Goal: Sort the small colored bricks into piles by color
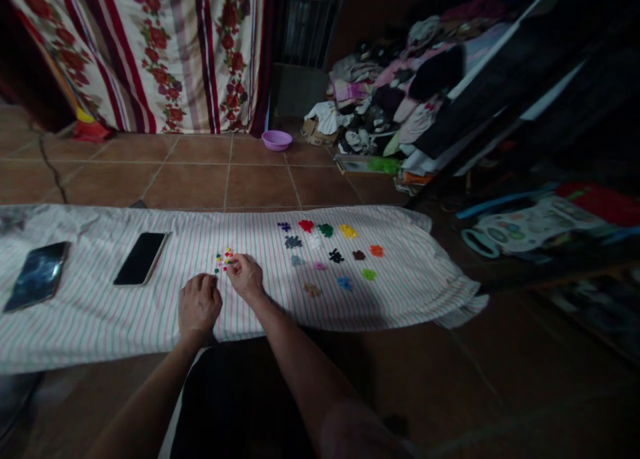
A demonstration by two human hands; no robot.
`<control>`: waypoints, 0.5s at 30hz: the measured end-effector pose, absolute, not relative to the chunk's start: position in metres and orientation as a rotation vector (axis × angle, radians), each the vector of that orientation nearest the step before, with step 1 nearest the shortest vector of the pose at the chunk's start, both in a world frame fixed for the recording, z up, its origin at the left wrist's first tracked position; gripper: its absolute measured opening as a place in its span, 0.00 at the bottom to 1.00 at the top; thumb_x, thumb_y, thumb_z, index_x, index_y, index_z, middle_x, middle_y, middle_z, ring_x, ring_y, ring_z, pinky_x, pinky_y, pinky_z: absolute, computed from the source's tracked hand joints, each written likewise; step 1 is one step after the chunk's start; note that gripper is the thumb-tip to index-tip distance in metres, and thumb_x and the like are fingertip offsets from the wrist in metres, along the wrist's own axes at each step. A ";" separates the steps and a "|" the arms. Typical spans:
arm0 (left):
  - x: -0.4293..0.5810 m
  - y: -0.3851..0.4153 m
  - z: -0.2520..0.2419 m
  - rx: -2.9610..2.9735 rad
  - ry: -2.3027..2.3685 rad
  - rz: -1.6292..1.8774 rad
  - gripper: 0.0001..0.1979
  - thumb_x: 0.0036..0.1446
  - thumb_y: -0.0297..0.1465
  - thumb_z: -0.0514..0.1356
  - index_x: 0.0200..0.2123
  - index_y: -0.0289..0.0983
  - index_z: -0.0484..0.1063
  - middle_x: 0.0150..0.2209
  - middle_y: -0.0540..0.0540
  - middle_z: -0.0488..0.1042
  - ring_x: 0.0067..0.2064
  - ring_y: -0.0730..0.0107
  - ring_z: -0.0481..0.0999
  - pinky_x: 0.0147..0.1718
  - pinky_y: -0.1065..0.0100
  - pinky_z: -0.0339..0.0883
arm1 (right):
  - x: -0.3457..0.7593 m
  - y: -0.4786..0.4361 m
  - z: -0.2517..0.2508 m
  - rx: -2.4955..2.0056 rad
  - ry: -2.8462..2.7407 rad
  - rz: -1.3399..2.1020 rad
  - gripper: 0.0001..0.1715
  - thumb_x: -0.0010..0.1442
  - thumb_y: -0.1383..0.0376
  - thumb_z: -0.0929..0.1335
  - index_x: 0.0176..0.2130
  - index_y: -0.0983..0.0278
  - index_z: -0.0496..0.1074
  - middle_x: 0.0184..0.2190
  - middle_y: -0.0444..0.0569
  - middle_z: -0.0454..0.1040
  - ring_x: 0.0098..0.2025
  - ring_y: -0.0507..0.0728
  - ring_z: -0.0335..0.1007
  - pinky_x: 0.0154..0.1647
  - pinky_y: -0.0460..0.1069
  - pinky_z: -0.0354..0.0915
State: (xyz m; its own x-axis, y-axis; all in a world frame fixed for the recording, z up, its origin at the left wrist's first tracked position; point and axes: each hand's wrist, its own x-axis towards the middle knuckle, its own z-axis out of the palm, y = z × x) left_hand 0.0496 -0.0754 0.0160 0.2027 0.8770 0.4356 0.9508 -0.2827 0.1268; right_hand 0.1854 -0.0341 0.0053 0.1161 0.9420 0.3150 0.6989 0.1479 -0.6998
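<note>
Several small multicoloured pieces point(228, 253) lay on the striped cloth point(150, 322); the right hand point(247, 277) had bent fingers at them, the left hand point(201, 304) curled fingers just beside; whether either gripped one was unclear.

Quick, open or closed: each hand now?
Left hand: loosely curled on the cloth; any hold unclear.
Right hand: fingers pinched by small pieces; any hold unclear.
</note>
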 end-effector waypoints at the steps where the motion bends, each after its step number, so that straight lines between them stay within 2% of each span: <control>1: 0.049 -0.075 0.016 -2.300 -1.754 -0.635 0.10 0.59 0.27 0.50 0.40 0.36 0.70 0.40 0.40 0.72 0.41 0.56 0.69 0.39 0.59 0.60 | 0.185 -0.035 0.007 -1.615 -1.635 0.387 0.08 0.57 0.67 0.67 0.39 0.60 0.71 0.36 0.43 0.77 0.38 0.52 0.72 0.44 0.46 0.65; 10: 0.050 -0.074 0.018 -2.297 -1.706 -0.683 0.10 0.58 0.27 0.51 0.39 0.35 0.70 0.39 0.39 0.73 0.40 0.56 0.69 0.36 0.61 0.60 | 0.187 -0.038 0.008 -1.613 -1.541 0.450 0.09 0.55 0.67 0.68 0.39 0.59 0.71 0.35 0.43 0.78 0.36 0.53 0.73 0.43 0.47 0.66; 15: 0.050 -0.075 0.019 -2.297 -1.691 -0.674 0.09 0.58 0.27 0.51 0.39 0.35 0.69 0.39 0.39 0.72 0.40 0.56 0.69 0.37 0.60 0.60 | 0.192 -0.037 0.011 -1.557 -1.471 0.570 0.08 0.55 0.67 0.69 0.38 0.59 0.71 0.33 0.41 0.79 0.33 0.51 0.75 0.39 0.44 0.67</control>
State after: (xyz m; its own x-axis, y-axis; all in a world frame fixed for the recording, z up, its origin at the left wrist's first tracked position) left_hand 0.0503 -0.0752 0.0195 0.2368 0.8463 0.4772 0.9425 -0.3193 0.0986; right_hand 0.1916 -0.0368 0.0105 0.1885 0.9522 0.2404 0.5416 0.1034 -0.8342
